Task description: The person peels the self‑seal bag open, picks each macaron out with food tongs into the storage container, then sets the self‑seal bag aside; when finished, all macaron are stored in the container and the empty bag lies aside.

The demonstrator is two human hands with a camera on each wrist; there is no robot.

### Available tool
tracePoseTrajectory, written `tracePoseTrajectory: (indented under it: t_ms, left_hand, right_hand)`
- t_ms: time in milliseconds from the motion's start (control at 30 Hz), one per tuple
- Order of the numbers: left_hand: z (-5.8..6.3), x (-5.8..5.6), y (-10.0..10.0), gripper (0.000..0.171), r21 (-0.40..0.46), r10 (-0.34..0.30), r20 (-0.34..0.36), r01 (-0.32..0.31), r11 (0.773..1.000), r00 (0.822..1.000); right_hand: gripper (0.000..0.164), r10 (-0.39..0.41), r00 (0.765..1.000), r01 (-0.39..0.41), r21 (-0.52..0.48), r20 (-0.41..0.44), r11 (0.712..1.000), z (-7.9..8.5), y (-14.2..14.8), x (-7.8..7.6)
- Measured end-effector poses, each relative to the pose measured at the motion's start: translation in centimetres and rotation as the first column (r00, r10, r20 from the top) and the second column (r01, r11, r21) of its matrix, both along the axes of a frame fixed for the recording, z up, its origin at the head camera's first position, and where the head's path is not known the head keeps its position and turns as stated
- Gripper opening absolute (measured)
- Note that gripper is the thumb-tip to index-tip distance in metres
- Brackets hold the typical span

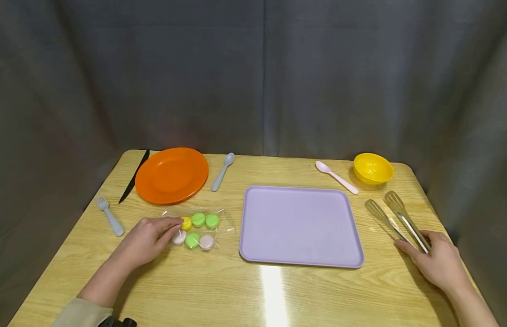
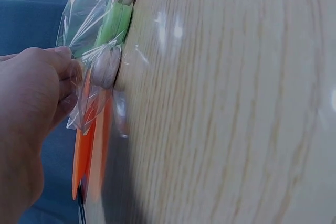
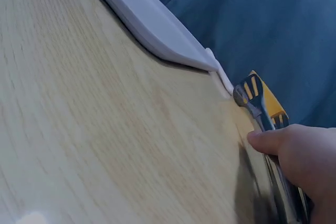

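Observation:
A clear plastic bag [image 1: 226, 225] of macarons lies left of centre on the table, with green, yellow and pale pink pieces inside. My left hand [image 1: 149, 238] pinches the bag's left end between thumb and fingers, as the left wrist view shows too, where a green macaron [image 2: 116, 22] sits in the wrapping. Over at the right, my right hand [image 1: 437, 261] grips metal tongs [image 1: 408, 222] near their handle end. The tongs' two slotted heads point away from me and stand apart. In the right wrist view, the thumb lies along one arm of the tongs [image 3: 256, 100].
A lilac tray [image 1: 300, 227] occupies the middle. Behind stand an orange plate [image 1: 171, 175] and a yellow bowl [image 1: 373, 169]. Around them lie a black knife [image 1: 135, 177], a grey fork [image 1: 110, 215], a grey spoon [image 1: 223, 172] and a pink spoon [image 1: 337, 177]. Dark curtains [image 1: 253, 81] surround the table.

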State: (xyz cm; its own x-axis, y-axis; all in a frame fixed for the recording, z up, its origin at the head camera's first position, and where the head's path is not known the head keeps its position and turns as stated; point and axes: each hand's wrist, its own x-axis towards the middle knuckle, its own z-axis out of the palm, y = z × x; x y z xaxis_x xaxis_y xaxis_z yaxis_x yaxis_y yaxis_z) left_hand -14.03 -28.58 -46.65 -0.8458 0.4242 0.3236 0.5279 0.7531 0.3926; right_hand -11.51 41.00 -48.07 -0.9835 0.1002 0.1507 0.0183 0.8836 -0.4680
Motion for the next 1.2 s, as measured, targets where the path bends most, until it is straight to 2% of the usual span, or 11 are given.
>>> tracePoseTrajectory:
  t_ms: [167,333,500,700,867,1200]
  left_hand:
    - [0.0,0.0,0.0,0.020,0.000,0.003,0.008,-0.003,1.000,1.000]
    - [0.0,0.0,0.0,0.019,0.004,0.015,0.012,-0.015,1.000,1.000]
    - [-0.1,0.1,0.0,0.019,0.018,0.026,0.018,-0.026,0.999,1.000]
    - [-0.1,0.2,0.1,0.020,0.017,0.041,0.035,-0.041,0.999,0.999]
    - [0.0,0.2,0.2,0.021,0.011,0.049,0.028,-0.050,0.999,0.998]
    - [-0.2,0.2,0.2,0.020,0.023,0.047,0.015,-0.048,0.999,0.999]
  right_hand:
    - [0.058,0.028,1.000,-0.028,-0.013,-0.003,1.000,1.8,-1.0,0.1]
    - [0.044,0.119,0.990,-0.121,-0.024,-0.070,0.992,4.1,-3.3,-0.4]
    - [0.036,0.205,0.970,-0.213,-0.051,-0.134,0.976,6.2,-6.4,-0.8]
    - [0.032,0.362,0.910,-0.381,-0.064,-0.201,0.922,7.3,-10.6,-1.0]
    - [0.032,0.455,0.870,-0.474,-0.069,-0.190,0.878,7.6,-13.8,-1.2]
    - [0.012,0.629,0.758,-0.639,-0.004,-0.173,0.769,6.4,-19.0,-2.8]
